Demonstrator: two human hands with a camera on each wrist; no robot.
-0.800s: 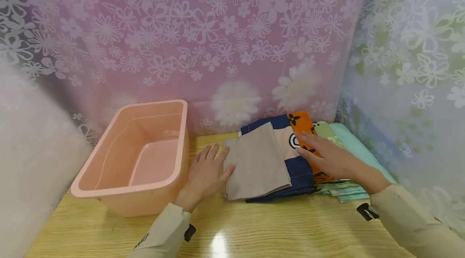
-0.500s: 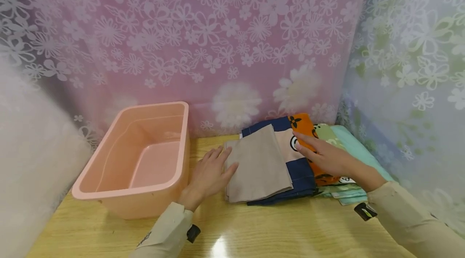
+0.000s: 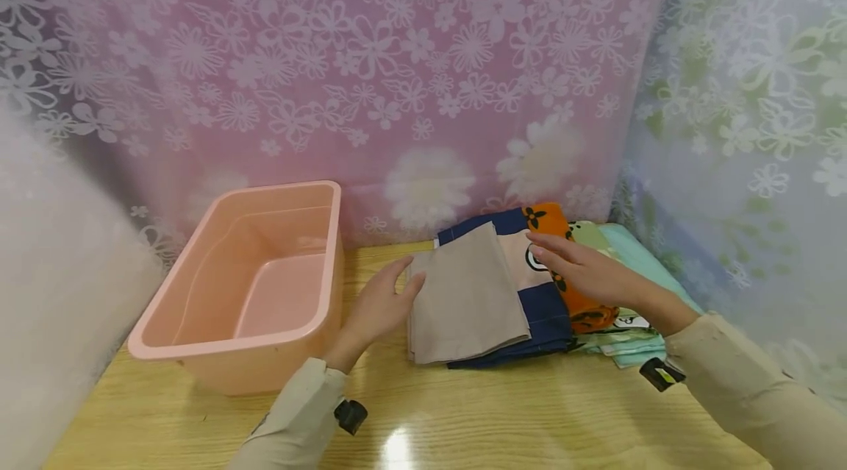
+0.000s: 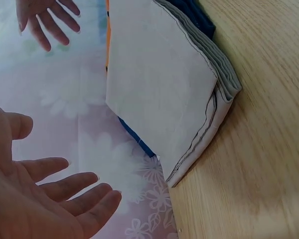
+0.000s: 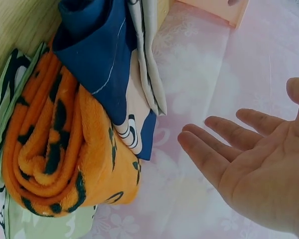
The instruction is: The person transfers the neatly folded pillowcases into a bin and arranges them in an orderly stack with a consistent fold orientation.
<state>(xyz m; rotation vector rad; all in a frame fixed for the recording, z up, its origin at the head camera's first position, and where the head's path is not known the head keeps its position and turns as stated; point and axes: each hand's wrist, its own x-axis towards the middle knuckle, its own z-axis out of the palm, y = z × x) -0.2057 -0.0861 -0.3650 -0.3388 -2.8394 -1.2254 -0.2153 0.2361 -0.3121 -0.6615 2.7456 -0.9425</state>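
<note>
Head view: I have the left grip point(image 3: 380, 301) beside beige cloth point(image 3: 466, 301) atop navy fabric point(image 3: 548, 312) on the worktop point(image 3: 490, 418), the right grip point(image 3: 598, 275) near orange cloth point(image 3: 576, 306). Left wrist: left fingers point(image 4: 72, 187) splayed, clear of the beige cloth. Right wrist: right fingers point(image 5: 231, 132) parted.

Seemingly a home, by its pink floral curtain point(image 3: 370, 73), paler flowered curtain point(image 3: 748, 124), wood-grain table point(image 3: 463, 415) and folded cloths point(image 3: 466, 301).

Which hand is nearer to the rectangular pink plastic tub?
Left. The left hand is beside the tub, on its right side; the right hand is farther right, above the folded orange cloth with black flower patterns.
</note>
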